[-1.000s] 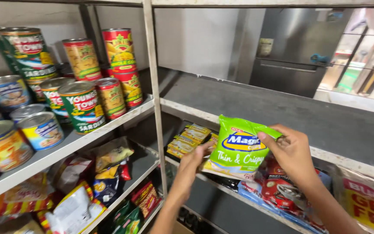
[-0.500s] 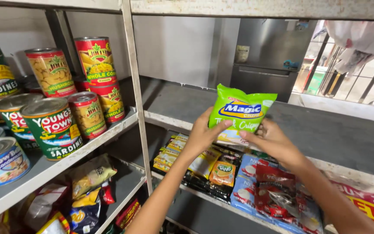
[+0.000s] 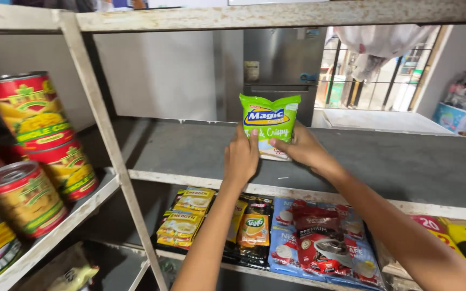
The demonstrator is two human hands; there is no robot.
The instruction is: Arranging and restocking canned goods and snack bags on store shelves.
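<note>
Both hands, left (image 3: 241,158) and right (image 3: 304,149), hold the green bag (image 3: 269,125) upright on the shelf (image 3: 405,167). It looks light, soft, crinkly; grip its sides.

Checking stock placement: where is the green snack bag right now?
Head view, centre: the green snack bag stands upright on the grey middle shelf, held between the left hand and right hand.
</note>
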